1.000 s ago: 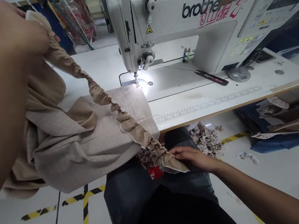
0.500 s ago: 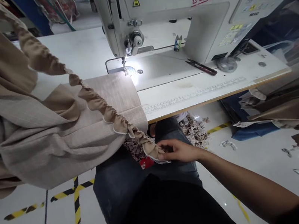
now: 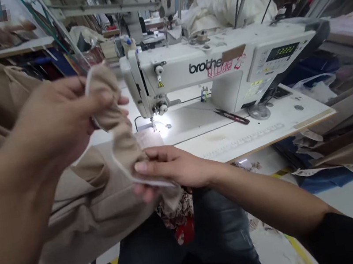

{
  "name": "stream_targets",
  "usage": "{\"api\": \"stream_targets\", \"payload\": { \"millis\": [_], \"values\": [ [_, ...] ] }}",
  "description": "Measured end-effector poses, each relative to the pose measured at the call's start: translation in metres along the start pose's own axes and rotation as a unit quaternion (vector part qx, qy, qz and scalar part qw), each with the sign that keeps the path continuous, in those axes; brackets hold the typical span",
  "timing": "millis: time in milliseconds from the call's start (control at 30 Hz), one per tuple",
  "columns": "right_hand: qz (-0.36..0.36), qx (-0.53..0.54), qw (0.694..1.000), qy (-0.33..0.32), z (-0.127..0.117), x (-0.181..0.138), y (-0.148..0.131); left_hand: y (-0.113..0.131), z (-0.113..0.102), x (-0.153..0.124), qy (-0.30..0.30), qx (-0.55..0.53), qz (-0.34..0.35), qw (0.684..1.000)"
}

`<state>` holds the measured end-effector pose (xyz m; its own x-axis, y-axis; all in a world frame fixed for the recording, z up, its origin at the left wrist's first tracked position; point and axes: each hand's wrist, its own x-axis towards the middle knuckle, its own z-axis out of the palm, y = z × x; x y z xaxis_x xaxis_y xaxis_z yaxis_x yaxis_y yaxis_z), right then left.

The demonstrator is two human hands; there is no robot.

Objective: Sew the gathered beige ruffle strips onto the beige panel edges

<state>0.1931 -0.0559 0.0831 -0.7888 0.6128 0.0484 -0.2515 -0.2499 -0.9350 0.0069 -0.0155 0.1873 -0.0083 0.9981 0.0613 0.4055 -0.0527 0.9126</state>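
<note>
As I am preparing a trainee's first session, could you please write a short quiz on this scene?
1. True or false: the left hand and the right hand both hold the ruffled strip.
2. Where does the red-and-black tool lie?
A) on the floor
B) on the white tabletop
C) on the person's lap
3. Fill in: the black lettering on the sewing machine reads ____.

Key: 1 true; 2 B; 3 brother.

Two grips (image 3: 56, 117) (image 3: 177, 166), one gathered fabric strip (image 3: 125, 142)
</note>
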Motion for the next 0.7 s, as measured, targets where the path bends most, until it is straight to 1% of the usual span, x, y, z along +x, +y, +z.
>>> {"api": "stream_targets", "payload": {
  "millis": [33,67,100,133,167,200,233,267,300,333,367,400,433,467,533,600,700],
  "values": [
    [0.037,0.051,0.997,-0.045,-0.006,0.003,-0.003,-0.005,-0.003,0.007,-0.007,-0.007,-0.009,1.000],
    [0.067,0.082,0.991,-0.075,-0.014,0.003,-0.006,-0.014,-0.004,0.016,-0.021,-0.016,-0.023,0.999],
    [0.090,0.083,0.988,-0.095,-0.025,0.003,-0.011,-0.026,-0.003,0.025,-0.042,-0.022,-0.039,0.998],
    [0.106,0.050,0.987,-0.114,-0.037,0.002,-0.017,-0.039,0.001,0.035,-0.069,-0.025,-0.054,0.996],
    [0.122,-0.014,0.983,-0.138,-0.050,0.003,-0.025,-0.054,0.007,0.045,-0.094,-0.023,-0.066,0.993],
    [0.141,-0.102,0.971,-0.164,-0.065,0.005,-0.034,-0.070,0.015,0.055,-0.116,-0.014,-0.074,0.990],
    [0.166,-0.206,0.947,-0.184,-0.080,0.010,-0.043,-0.084,0.025,0.063,-0.128,-0.001,-0.076,0.989],
    [0.191,-0.313,0.911,-0.191,-0.095,0.017,-0.051,-0.098,0.036,0.070,-0.133,0.014,-0.075,0.988],
    [0.212,-0.409,0.869,-0.179,-0.108,0.025,-0.057,-0.110,0.046,0.075,-0.129,0.028,-0.070,0.989],
    [0.222,-0.484,0.833,-0.147,-0.121,0.034,-0.060,-0.121,0.055,0.077,-0.119,0.043,-0.062,0.990],
    [0.216,-0.534,0.811,-0.098,-0.132,0.042,-0.060,-0.130,0.062,0.077,-0.105,0.056,-0.052,0.992],
    [0.199,-0.558,0.805,-0.044,-0.140,0.048,-0.056,-0.138,0.067,0.074,-0.093,0.068,-0.044,0.992],
    [0.176,-0.558,0.811,0.006,-0.146,0.053,-0.049,-0.144,0.070,0.071,-0.087,0.075,-0.039,0.993],
    [0.150,-0.545,0.823,0.046,-0.150,0.057,-0.040,-0.148,0.071,0.066,-0.088,0.085,-0.037,0.992],
    [0.111,-0.511,0.847,0.091,-0.152,0.059,-0.022,-0.151,0.070,0.057,-0.104,0.105,-0.026,0.989],
    [0.094,-0.486,0.864,0.093,-0.149,0.058,-0.010,-0.152,0.069,0.050,-0.119,0.126,-0.004,0.985],
    [0.095,-0.448,0.885,0.076,-0.145,0.057,-0.007,-0.150,0.072,0.044,-0.113,0.136,0.015,0.984]
  ]
}}
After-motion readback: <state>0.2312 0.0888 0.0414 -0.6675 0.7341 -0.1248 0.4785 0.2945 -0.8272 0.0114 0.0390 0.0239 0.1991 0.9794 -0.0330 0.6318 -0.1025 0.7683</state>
